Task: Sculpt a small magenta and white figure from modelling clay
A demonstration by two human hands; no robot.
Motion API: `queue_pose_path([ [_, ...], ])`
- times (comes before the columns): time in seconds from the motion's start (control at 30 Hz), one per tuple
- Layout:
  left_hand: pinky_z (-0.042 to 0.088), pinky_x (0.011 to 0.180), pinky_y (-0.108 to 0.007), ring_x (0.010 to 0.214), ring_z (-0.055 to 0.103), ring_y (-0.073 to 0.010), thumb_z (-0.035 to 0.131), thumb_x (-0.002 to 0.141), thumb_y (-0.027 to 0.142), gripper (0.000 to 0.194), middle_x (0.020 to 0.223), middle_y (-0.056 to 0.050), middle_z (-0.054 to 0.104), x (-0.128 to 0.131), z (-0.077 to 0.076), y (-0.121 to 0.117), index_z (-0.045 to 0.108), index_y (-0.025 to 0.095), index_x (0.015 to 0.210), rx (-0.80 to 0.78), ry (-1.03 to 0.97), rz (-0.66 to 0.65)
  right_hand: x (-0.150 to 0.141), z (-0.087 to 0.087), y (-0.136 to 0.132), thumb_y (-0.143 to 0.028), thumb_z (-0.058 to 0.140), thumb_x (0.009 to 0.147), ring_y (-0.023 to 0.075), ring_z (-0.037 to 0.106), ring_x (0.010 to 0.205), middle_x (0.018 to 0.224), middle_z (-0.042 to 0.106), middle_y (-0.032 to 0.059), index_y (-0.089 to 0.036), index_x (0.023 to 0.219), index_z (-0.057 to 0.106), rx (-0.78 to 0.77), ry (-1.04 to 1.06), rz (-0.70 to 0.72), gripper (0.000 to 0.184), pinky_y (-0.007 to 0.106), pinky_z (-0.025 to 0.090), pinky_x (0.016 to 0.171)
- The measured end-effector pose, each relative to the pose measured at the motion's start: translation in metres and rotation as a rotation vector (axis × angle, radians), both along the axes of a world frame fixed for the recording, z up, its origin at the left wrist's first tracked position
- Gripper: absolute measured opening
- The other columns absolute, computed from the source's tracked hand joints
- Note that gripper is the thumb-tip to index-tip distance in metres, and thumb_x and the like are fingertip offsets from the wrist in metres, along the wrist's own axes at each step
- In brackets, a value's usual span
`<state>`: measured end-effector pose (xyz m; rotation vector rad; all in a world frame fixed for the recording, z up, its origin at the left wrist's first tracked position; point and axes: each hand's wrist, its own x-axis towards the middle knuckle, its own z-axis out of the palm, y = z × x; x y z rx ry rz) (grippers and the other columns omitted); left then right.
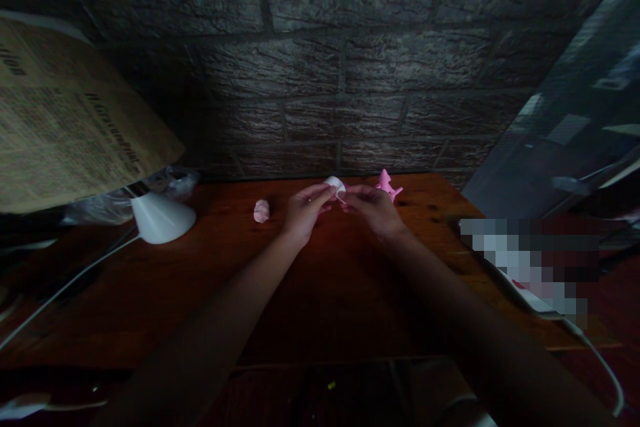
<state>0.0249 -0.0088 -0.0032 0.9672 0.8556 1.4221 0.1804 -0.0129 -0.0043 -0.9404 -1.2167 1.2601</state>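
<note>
Fingers of the left hand (304,212) and right hand (375,208) were pinched together on a small white piece (335,183) over the table (330,300), between a pink lump (261,211) and a pink figure (385,183).

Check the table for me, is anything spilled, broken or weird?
Crumpled clear plastic behind the lamp looks messy, and blocky squares hide something on the right. I see no spill or breakage.

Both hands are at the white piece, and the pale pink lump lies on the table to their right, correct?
No, the head view shows the pale lump on the table, left of both the left hand and right hand. They are at the white piece.
</note>
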Motion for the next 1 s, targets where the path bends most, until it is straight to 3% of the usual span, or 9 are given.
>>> queue_pose_path([
  [0.4,0.046,0.058,-0.022,0.058,0.061,-0.0085,0.091,0.053,0.024,0.032,0.07,-0.001,0.073,0.0,0.0006,0.0034,0.075,0.018,0.079,-0.008,-0.041,0.022,-0.0013,0.0029,-0.004,-0.034,0.086,0.067,0.0175,0.071,0.084,0.089,0.078,0.0033,-0.023,0.093,0.077,0.03,0.028,0.1,0.03,0.04,0.057,0.09],
  [0.63,0.053,0.072,-0.027,0.075,0.069,-0.0132,0.091,0.054,0.026,0.034,0.084,-0.004,0.077,0.0023,0.0018,-0.0005,0.076,0.017,0.083,0.0,-0.086,-0.047,0.0007,0.0011,-0.0025,-0.033,0.087,0.065,0.0178,0.072,0.082,0.089,0.078,0.0043,-0.021,0.094,0.075,0.016,0.023,0.087,0.033,0.04,0.058,0.088],
  [0.9,0.045,0.056,-0.022,0.064,0.064,-0.0105,0.09,0.055,0.027,0.033,0.073,-0.001,0.071,-0.0005,-0.0023,0.0085,0.071,0.018,0.081,-0.042,-0.021,0.106,-0.0004,0.0033,-0.0074,-0.032,0.089,0.063,0.0198,0.072,0.094,0.095,0.077,0.0042,-0.022,0.096,0.072,0.0,0.008,0.127,0.039,0.041,0.056,0.094],
  [1.0,0.047,0.059,-0.022,0.066,0.065,-0.011,0.089,0.056,0.024,0.032,0.077,-0.001,0.072,-0.0004,-0.0014,0.0064,0.069,0.018,0.08,-0.049,-0.042,0.09,-0.0003,0.0032,-0.0072,-0.036,0.089,0.063,0.0198,0.072,0.089,0.092,0.077,0.0045,-0.022,0.094,0.073,0.002,-0.025,0.117,0.037,0.041,0.057,0.09],
])
